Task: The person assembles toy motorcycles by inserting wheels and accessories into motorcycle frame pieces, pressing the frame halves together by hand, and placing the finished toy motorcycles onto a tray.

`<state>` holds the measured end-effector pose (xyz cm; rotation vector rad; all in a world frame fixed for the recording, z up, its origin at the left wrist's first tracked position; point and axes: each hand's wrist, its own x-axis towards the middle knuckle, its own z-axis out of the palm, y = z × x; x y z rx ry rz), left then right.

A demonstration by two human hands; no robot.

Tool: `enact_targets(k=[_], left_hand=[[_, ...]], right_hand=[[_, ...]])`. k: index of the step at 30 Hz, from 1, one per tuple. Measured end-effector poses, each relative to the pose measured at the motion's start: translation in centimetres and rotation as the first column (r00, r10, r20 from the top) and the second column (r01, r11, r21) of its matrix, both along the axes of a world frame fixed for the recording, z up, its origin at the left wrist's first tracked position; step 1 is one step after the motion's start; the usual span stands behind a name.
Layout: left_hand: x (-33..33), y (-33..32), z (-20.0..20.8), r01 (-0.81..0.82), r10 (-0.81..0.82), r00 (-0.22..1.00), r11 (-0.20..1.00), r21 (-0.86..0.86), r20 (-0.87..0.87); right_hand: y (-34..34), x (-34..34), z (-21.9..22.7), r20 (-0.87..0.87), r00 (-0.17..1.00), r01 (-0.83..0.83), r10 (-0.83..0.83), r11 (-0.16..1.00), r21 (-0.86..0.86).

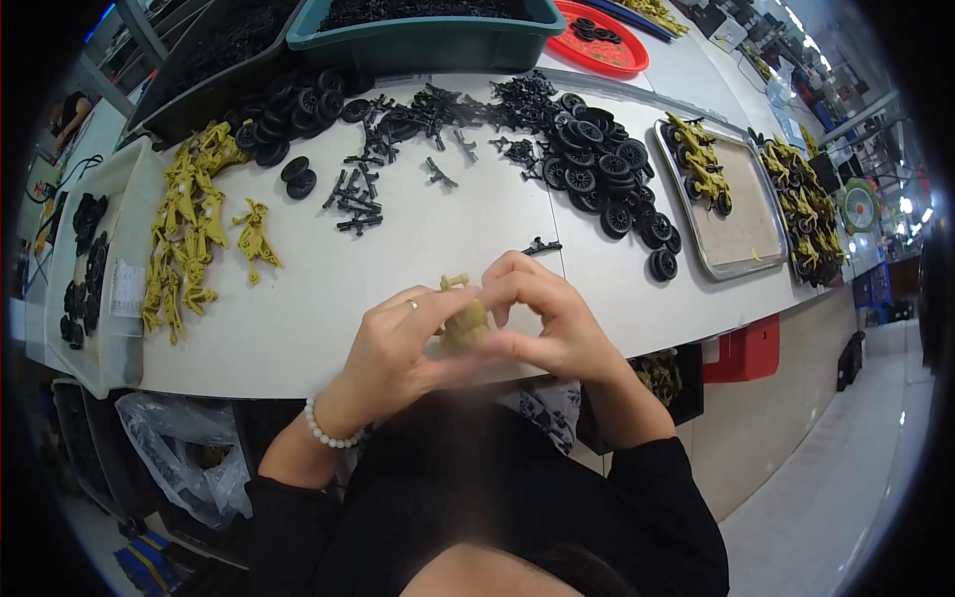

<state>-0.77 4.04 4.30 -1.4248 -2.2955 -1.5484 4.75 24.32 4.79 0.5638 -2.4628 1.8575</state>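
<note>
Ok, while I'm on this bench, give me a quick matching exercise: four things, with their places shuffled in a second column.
Things
1. teal bin
2. silver tray
3. white tray
4. yellow part

Places
A. between the left hand and the right hand
B. beside the right-hand heap of black wheels, on its right
C. at the back, left of the red tray
D. at the left end, beside the heap of yellow pieces

Pairs: 1-C, 2-B, 3-D, 4-A
</note>
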Motion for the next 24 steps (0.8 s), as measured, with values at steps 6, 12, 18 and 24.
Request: enact_targets(k=[6, 12, 18, 24], left_hand=[[-0.4, 0.6, -0.7, 0.019, -0.009, 0.994, 0.996, 0.092, -0.11], [-0.5, 0.7, -0.5, 0.015, -0.011, 0.992, 1.0, 0.026, -0.124], [-0.4, 0.5, -0.4, 0.036, -0.037, 0.999, 0.998, 0.048, 0.025], [-2.1, -2.3, -0.6, -0.16, 0.079, 0.943, 0.959, 0.232, 0.322]], right_hand=[[-1.5, 0.9, -1.7, 0.35, 0.927, 0.143, 0.136, 0.734, -0.664], [-1.4, 1.3, -2.4, 0.376, 0.921, 0.195, 0.105, 0.709, -0.677], [-1.6, 1.7, -2.0, 0.405, 0.913, 0.246, 0.048, 0.728, -0.64], [1.2, 1.9, -2.9, 0.481, 0.864, 0.454, -0.15, 0.646, -0.614]])
